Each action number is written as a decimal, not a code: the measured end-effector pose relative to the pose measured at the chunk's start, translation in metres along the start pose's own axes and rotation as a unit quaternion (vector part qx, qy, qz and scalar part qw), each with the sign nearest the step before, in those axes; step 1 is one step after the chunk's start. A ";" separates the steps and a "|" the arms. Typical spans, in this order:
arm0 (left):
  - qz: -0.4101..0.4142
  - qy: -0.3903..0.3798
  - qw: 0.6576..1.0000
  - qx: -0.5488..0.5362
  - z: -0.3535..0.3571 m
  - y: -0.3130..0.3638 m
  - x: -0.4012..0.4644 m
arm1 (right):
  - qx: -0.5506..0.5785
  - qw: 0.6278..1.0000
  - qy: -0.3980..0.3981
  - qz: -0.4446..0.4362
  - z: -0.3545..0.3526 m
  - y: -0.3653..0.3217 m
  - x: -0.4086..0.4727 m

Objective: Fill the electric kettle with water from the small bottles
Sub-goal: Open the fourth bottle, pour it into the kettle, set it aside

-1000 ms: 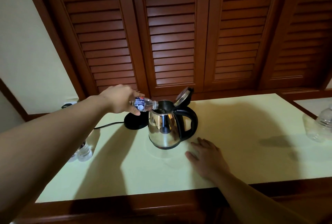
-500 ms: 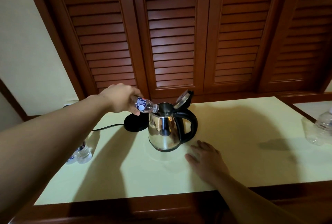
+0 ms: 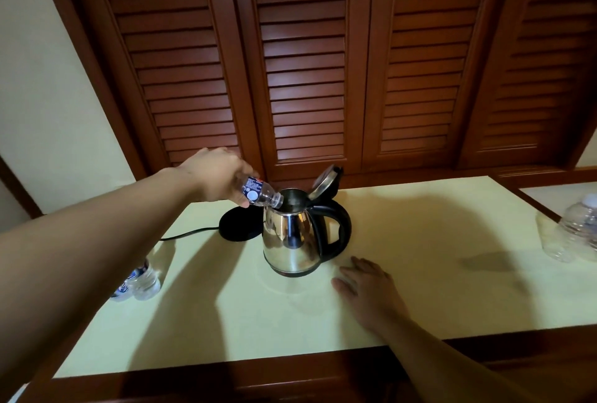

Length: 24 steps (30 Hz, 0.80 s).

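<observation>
Base (image 3: 239, 224) sits behind kettle (image 3: 292, 236); bottle (image 3: 578, 229) far right.

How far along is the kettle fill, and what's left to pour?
Done: the kettle stands off its black base, lid flipped open. In hand: the left hand holds a small bottle tipped, its neck at the kettle's mouth; the right hand rests flat on the counter. Left: another small bottle lies at the left, and a bottle stands at the right edge. How full either is, I cannot tell.
</observation>
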<state>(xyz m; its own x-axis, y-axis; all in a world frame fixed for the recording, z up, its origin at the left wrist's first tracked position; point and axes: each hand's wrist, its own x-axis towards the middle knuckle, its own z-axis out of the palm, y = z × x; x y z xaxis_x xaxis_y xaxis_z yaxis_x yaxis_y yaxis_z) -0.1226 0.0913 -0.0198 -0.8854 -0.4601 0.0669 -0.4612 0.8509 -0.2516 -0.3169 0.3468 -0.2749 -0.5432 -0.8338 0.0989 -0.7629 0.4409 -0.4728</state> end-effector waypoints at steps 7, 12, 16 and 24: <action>0.017 -0.004 0.999 0.045 -0.004 0.004 0.004 | 0.028 0.999 0.019 -0.004 0.002 0.001 -0.001; 0.017 0.014 0.999 0.041 -0.001 0.004 0.006 | 0.024 1.000 0.017 -0.005 0.001 0.001 -0.002; -0.021 0.000 0.999 0.047 0.005 0.004 0.001 | 0.013 1.000 0.023 -0.015 -0.002 -0.002 -0.005; -0.095 0.058 0.986 -0.126 0.037 0.003 -0.019 | -0.014 0.999 0.025 -0.028 -0.002 -0.004 -0.004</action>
<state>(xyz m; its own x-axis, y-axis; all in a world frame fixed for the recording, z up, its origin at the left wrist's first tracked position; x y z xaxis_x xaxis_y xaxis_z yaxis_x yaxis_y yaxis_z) -0.1045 0.0933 -0.0573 -0.7754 -0.5978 0.2035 -0.6064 0.7948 0.0241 -0.3118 0.3491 -0.2718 -0.5150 -0.8405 0.1683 -0.8022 0.4034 -0.4401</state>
